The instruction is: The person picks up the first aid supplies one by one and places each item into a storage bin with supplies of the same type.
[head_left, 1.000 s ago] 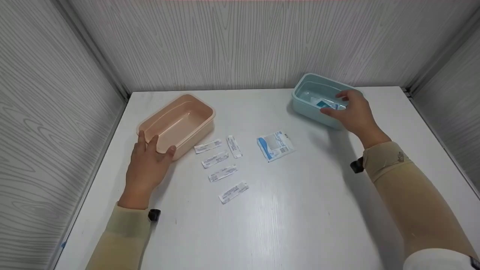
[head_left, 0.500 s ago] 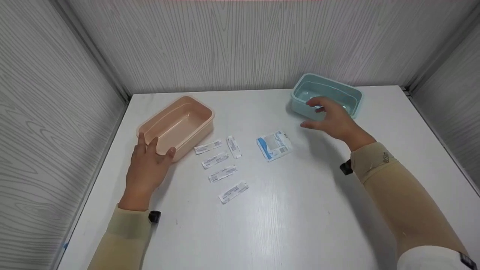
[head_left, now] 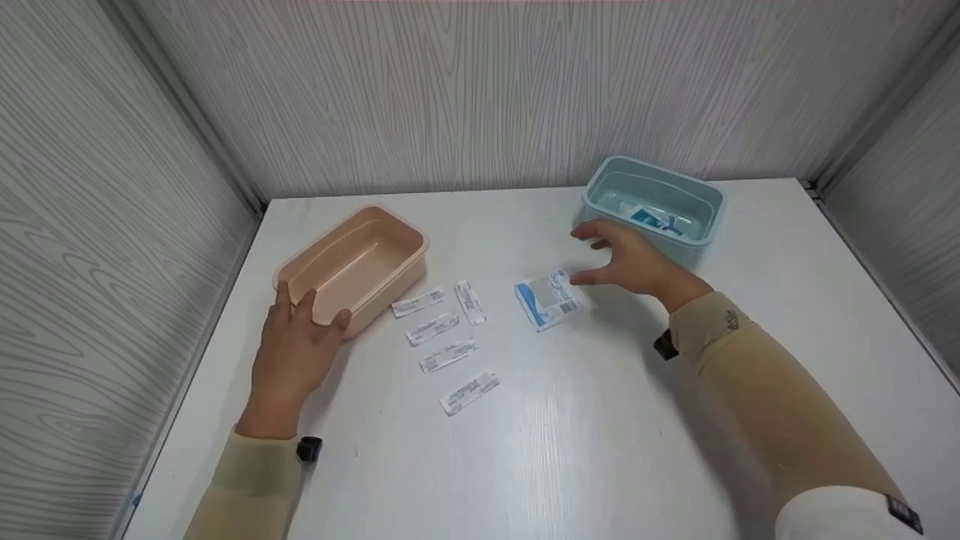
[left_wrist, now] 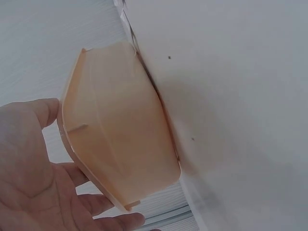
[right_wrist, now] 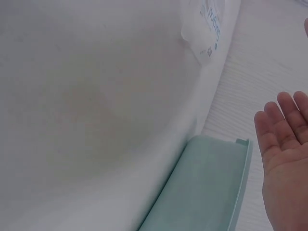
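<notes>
My left hand (head_left: 294, 352) rests at the near corner of a peach plastic bin (head_left: 411, 271). Its spread fingers and thumb touch the rim, as the left wrist view of the bin (left_wrist: 115, 120) also shows. Over the table, my right hand (head_left: 637, 261) holds nothing, its thumb and fingers apart. The thumb tip is close to the right edge of a white and blue packet (head_left: 538, 300) with a clear window; whether they touch I cannot tell. In the right wrist view, the palm of the right hand (right_wrist: 291, 163) shows bare.
A light blue bin (head_left: 651, 174) stands at the back right, with a white and teal packet (head_left: 649, 217) inside. Several narrow white printed sachets (head_left: 448, 355) lie between the peach bin and the packet. Grey wood-grain panels (head_left: 480, 90) enclose the white table (head_left: 555, 450).
My right hand has moved left and nearer, from over the light blue bin to beside the white and blue packet. The left hand has stayed on the peach bin. The view has shifted slightly.
</notes>
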Demonstrator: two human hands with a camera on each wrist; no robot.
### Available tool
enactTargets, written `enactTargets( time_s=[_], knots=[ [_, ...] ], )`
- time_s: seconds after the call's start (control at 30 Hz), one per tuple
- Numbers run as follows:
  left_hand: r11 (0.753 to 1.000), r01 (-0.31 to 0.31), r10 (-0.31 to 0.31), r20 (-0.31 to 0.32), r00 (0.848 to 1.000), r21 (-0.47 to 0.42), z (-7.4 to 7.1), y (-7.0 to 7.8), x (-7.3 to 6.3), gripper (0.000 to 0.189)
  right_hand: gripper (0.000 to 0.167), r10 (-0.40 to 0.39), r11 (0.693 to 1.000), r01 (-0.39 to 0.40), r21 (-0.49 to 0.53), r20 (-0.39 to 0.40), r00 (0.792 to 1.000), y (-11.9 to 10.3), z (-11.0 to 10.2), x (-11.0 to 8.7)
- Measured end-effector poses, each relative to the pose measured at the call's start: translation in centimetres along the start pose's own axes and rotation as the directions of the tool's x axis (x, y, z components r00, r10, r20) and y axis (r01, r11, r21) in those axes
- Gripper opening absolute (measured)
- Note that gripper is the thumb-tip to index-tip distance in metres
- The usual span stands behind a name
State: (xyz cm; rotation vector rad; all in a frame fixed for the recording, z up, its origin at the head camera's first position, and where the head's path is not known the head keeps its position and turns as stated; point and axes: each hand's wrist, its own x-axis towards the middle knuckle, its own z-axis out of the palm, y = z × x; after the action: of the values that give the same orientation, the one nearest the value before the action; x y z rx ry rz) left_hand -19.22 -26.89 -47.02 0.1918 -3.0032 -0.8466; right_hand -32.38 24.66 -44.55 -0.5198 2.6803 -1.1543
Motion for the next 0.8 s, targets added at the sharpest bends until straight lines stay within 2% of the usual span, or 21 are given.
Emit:
enactTargets(
  time_s=[0.23, 0.53, 0.7, 0.8],
  knots=[
    [1.0, -0.01, 0.01, -0.015, 1.0, -0.017, 0.1, -0.1, 0.0, 0.095, 0.089, 0.057, 0.998, -0.06, 0.019, 0.119, 0.991, 0.1, 0.8, 0.5],
    [1.0, -0.003, 0.003, -0.003, 1.0, -0.014, 0.2, -0.3, -0.3, 0.096, 0.104, 0.126, 0.983, -0.095, -0.155, 0.209, 0.97, 0.7, 2.3, 1.1],
    [1.0, -0.007, 0.007, -0.007, 1.0, -0.02, 0.1, -0.2, -0.3, 0.095, 0.112, 0.125, 0.961, -0.048, -0.272, 0.274, 0.954, 0.7, 2.7, 1.4],
    [1.0, -0.008, 0.008, -0.007, 1.0, -0.019, 0.0, 0.0, -0.2, 0.095, 0.111, 0.127, 0.951, -0.034, -0.307, 0.288, 0.949, 1.1, 2.9, 1.3]
  ],
)
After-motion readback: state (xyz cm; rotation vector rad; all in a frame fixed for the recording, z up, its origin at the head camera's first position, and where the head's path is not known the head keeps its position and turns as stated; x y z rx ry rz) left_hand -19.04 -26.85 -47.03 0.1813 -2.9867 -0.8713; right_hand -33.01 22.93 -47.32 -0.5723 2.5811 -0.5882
